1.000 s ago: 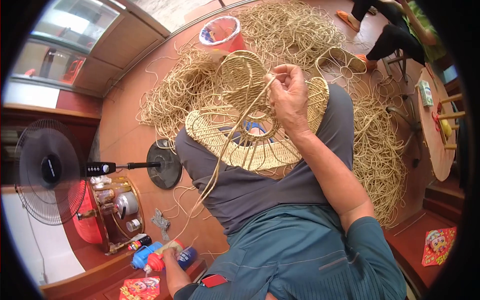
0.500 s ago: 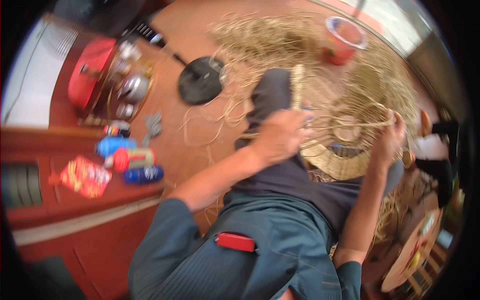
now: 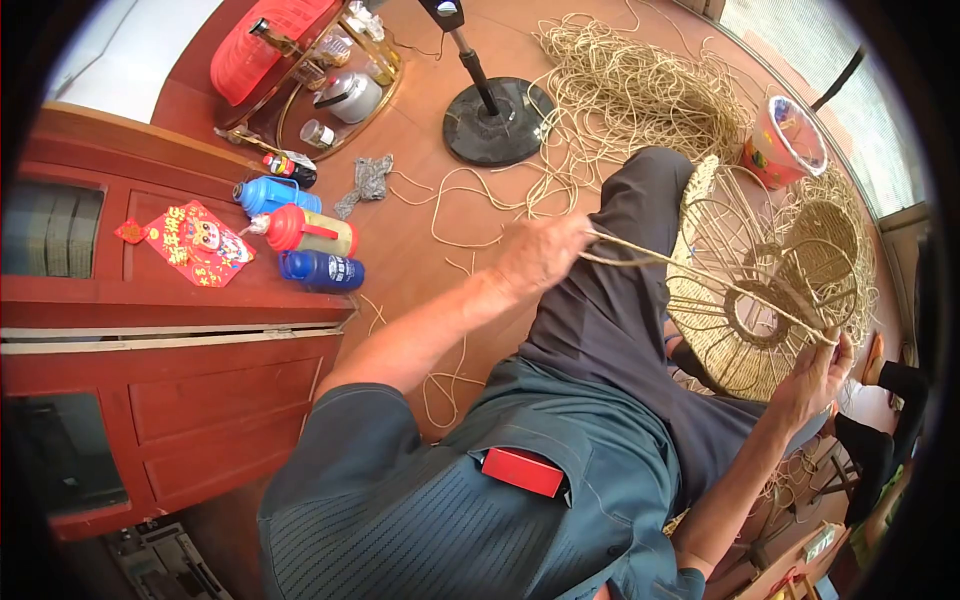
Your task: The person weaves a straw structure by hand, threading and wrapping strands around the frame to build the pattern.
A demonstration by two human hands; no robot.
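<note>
My left hand point(image 3: 545, 255) is closed on a straw-coloured cord point(image 3: 650, 254), over my left thigh. The doubled cord runs taut across to my right hand point(image 3: 815, 378), where the thumb and fingers pinch it. Between and beyond my legs rests a round woven basket point(image 3: 735, 355). Its rim is thickly woven, and open spokes run in to a small ring point(image 3: 757, 312) at the centre. My right hand is beside the basket's near right edge; whether it touches the rim cannot be told.
A heap of loose cord point(image 3: 650, 95) lies on the floor ahead, beside a black stand base point(image 3: 497, 120). A red bucket point(image 3: 785, 145) stands beyond the basket. Bottles point(image 3: 320, 270) and a red packet point(image 3: 200, 243) sit on the red cabinet point(image 3: 220, 405) at left. Another person's leg point(image 3: 890, 385) shows at right.
My left hand has drawn away from the basket to the left, stretching the cord between both hands. The camera view has shifted, and the blur is mostly gone.
</note>
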